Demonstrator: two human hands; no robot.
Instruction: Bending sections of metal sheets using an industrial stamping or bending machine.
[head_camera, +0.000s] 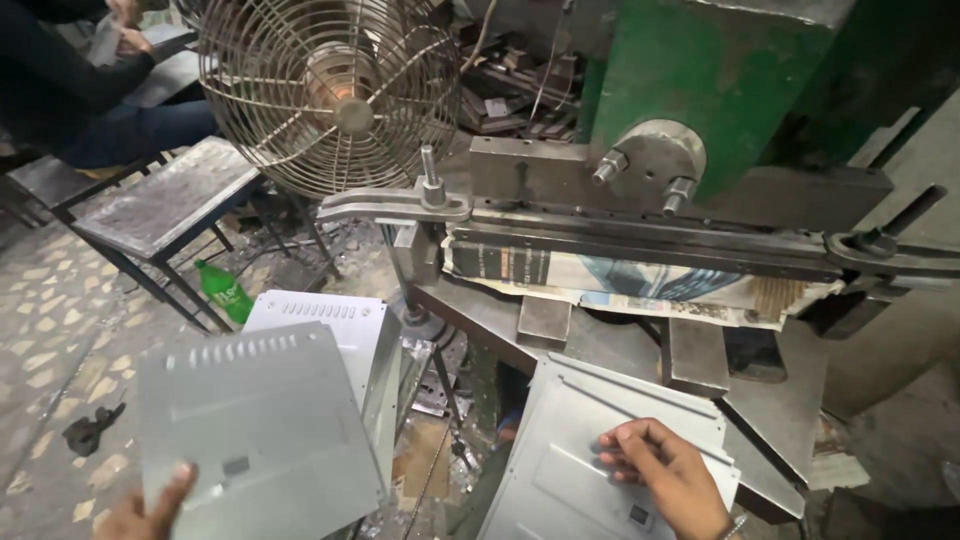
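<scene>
Two sheet-metal panels are in hand, one per hand, and both carry risk. The left hand (150, 510), at the bottom edge of the view, pinches the near edge of a grey louvred panel (255, 425) with the thumb laid on its face; the rest of the fingers are hidden beneath, so the grasp looks to be only a corner hold. Held so, the panel could tip or slide out, and its bare cut edge lies against the skin (a likely source of a cut). Just behind it stands a stack of like panels (330, 325) on edge, which a swinging sheet could knock over.

The right hand (665, 470) lies palm down on a second grey panel (590, 440), fingers spread and loosely curled, pressing on it rather than closed around it. This panel leans against the front of the steel press table (500, 320), partly off the edge; if the hand lifts, it may slip towards the floor scrap below.

Farther on, the press bar (640, 235) crosses above the steel die blocks (695, 355), with folded newspaper (600, 275) packed beneath it. Any hand that follows a panel in under that bar is in a pinch zone. Beyond, to the left, a caged fan (330, 90) stands near a metal stool (165, 200), and a green bottle (225, 292) lies on the floor, a trip point.
</scene>
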